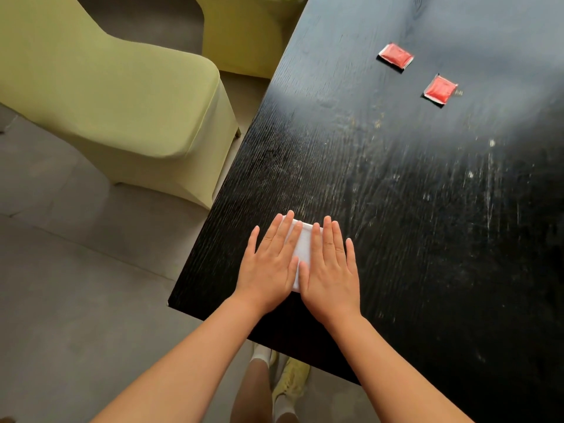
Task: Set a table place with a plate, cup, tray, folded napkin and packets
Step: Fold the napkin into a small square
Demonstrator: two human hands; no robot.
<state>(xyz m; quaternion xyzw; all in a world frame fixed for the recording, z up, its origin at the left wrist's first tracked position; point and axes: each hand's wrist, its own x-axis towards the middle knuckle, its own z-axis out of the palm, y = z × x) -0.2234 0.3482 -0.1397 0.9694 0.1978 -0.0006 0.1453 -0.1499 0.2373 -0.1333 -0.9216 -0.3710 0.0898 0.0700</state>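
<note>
A white folded napkin (303,248) lies near the front left corner of the black table (396,193). My left hand (271,264) and my right hand (331,270) rest flat on it side by side, fingers spread, pressing it down and hiding most of it. Only a strip of the napkin shows between the two hands. Two red packets lie far up the table: one packet (396,55) further back and a second packet (440,89) nearer and to its right. No plate, cup or tray is in view.
A yellow-green covered chair (116,96) stands left of the table, and another chair (244,32) stands behind it. The table's left edge runs diagonally past my left hand. Grey floor tiles and my feet show below the table's front edge.
</note>
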